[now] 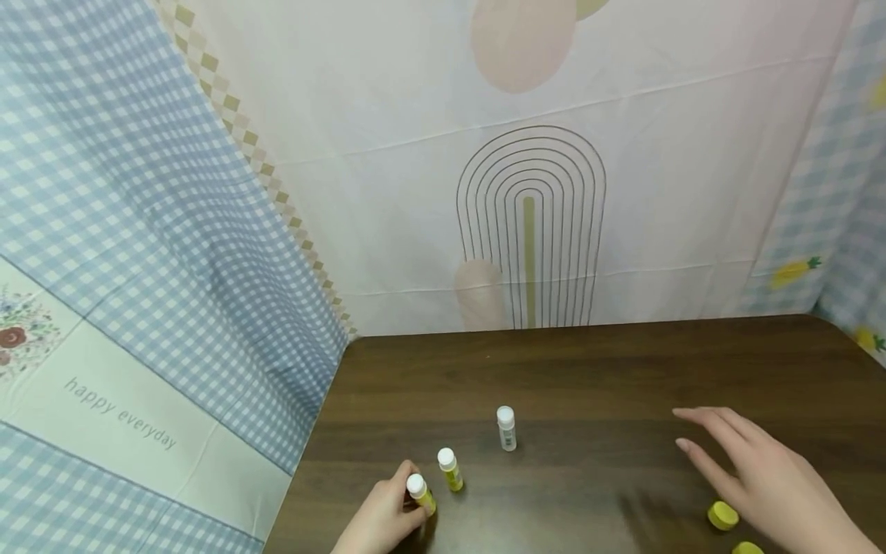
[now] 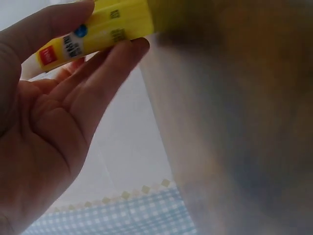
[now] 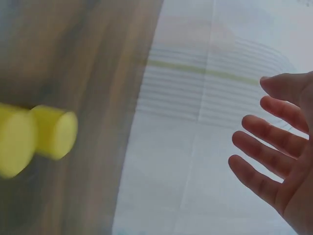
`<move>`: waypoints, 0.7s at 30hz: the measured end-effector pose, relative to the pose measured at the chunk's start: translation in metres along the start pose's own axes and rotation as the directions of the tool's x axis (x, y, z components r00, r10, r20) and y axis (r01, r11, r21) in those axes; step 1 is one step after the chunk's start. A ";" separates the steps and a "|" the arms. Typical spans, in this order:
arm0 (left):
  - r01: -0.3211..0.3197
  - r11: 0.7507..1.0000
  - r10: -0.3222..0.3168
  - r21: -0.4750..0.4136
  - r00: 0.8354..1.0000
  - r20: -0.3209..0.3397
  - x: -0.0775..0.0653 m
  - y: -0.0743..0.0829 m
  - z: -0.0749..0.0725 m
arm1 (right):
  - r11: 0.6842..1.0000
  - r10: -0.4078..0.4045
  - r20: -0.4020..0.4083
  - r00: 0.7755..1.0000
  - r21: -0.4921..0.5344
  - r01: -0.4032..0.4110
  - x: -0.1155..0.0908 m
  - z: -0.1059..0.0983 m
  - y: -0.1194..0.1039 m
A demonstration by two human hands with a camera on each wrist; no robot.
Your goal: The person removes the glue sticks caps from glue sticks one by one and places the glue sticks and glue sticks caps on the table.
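Observation:
My left hand (image 1: 379, 514) pinches a yellow glue stick (image 1: 427, 502) with a white cap, upright at the front left of the table. In the left wrist view, thumb and fingers lie on either side of its printed yellow barrel (image 2: 132, 19). Just right of it stands a second yellow glue stick (image 1: 453, 475), also white-capped. Farther back is a white tube (image 1: 507, 431) with a white cap. My right hand (image 1: 768, 469), fingers apart and holding nothing, hovers over the right side. Near it are two yellow cylinders, one (image 1: 723, 515) by the wrist and another (image 1: 747, 548) cut by the frame's bottom.
The dark wooden table (image 1: 588, 377) reaches back to a pale patterned cloth (image 1: 388, 215). A blue checked cloth (image 1: 208, 254) hangs along the left edge, and another checked cloth (image 1: 796, 223) hangs at the right.

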State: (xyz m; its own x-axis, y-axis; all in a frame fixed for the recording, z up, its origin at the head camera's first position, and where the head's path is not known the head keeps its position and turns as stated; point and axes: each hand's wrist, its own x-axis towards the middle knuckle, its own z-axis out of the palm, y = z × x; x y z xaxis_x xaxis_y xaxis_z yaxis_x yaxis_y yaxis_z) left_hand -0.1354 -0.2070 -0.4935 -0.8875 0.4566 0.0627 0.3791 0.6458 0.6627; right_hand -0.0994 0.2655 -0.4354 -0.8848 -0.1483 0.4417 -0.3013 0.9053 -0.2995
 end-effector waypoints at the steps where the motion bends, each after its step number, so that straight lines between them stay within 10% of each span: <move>1: 0.004 1.000 -0.004 0.007 1.000 -0.002 -0.001 -0.001 0.001 | 1.000 -0.023 -0.026 0.999 0.009 0.023 0.005 0.000 -0.004; 11: 0.073 0.994 -0.072 -0.082 0.997 0.018 -0.012 0.004 -0.012 | 0.968 -0.221 -0.170 0.960 0.079 0.237 0.047 0.018 -0.039; 21: 0.106 0.992 -0.108 -0.075 0.994 -0.021 -0.032 0.008 -0.029 | 0.932 -0.295 0.114 0.949 0.255 0.259 0.104 0.076 -0.083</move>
State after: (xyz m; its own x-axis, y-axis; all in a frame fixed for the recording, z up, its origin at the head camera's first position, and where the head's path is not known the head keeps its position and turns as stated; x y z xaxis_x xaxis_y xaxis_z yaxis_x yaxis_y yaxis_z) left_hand -0.1114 -0.2346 -0.4682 -0.9283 0.3718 0.0064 0.2625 0.6431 0.7194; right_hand -0.1933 0.1445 -0.4285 -0.7912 -0.4530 0.4108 -0.6004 0.7033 -0.3806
